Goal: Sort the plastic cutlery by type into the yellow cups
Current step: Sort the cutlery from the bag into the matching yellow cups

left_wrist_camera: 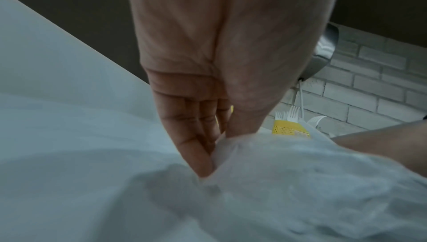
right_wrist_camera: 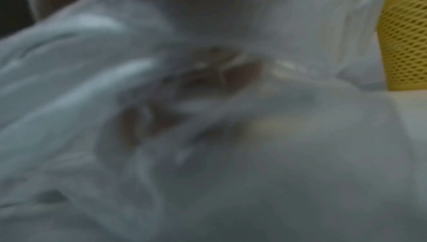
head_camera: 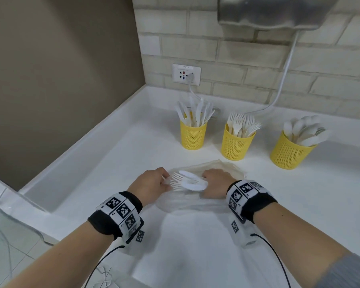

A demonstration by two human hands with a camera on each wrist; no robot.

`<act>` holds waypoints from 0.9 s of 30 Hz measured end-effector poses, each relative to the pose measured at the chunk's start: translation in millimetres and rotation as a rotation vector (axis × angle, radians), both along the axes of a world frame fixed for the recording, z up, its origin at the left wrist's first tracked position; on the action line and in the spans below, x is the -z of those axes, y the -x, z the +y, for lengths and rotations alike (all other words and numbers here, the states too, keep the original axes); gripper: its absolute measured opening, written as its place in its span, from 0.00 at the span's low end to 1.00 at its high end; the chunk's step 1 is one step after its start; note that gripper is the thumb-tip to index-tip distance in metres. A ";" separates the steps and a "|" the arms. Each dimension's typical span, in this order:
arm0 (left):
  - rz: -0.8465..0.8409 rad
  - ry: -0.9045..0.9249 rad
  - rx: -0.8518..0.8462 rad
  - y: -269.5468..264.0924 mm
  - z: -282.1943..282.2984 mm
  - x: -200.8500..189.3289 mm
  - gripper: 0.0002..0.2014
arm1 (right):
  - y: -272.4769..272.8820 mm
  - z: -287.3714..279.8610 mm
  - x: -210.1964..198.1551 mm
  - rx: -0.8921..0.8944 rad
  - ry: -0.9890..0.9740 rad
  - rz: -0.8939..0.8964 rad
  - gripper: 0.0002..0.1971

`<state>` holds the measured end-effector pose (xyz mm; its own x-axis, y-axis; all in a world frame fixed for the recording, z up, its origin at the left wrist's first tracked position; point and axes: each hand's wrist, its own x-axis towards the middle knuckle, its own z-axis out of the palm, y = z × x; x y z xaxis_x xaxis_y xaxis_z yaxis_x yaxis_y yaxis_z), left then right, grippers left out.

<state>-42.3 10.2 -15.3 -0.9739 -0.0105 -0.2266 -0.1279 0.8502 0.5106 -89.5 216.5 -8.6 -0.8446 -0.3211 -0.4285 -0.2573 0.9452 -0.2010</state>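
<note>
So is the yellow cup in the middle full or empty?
Full. The middle yellow cup stands upright on the counter, packed with white plastic forks, tines up above its rim.

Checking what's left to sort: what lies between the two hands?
In the head view, a small bunch of white forks and spoons lies between the left hand and right hand, on a clear plastic bag.

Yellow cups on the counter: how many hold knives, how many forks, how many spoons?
Knife cup: 1
Fork cup: 1
Spoon cup: 1
Total: 3 yellow cups
</note>
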 end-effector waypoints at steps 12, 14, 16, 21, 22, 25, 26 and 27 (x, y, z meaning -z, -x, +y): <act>-0.042 0.010 0.056 -10.7 7.5 -3.5 0.23 | -23.9 -8.4 5.9 -0.096 -0.114 0.088 0.21; -0.031 -0.007 0.029 -11.5 7.9 -3.1 0.20 | -25.3 -7.2 4.8 -0.096 -0.121 0.091 0.14; -0.009 -0.030 -0.008 -12.4 8.1 -2.8 0.13 | -25.4 -2.4 3.4 -0.091 -0.103 0.068 0.14; 0.124 0.000 -0.056 -11.0 6.8 -11.3 0.04 | -21.9 20.4 -10.0 -0.067 0.180 0.017 0.19; 0.159 0.007 -0.051 -10.4 5.8 -13.7 0.06 | -20.7 25.2 -16.4 -0.051 0.271 0.017 0.16; 0.249 -0.022 0.003 -9.0 4.4 -16.8 0.15 | -18.2 37.2 -33.3 0.083 0.541 -0.016 0.05; 0.276 -0.041 0.041 -8.9 6.0 -17.8 0.17 | -17.6 39.7 -37.5 0.122 0.614 -0.015 0.07; 0.305 -0.045 0.086 -8.8 8.0 -19.0 0.20 | -16.0 40.8 -38.7 0.163 0.681 -0.010 0.09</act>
<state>-33.5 18.2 3.7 -0.9939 0.0786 0.0775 0.1084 0.8269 0.5518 -73.5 257.2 30.2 -0.9019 -0.3903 -0.1854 -0.1176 0.6346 -0.7638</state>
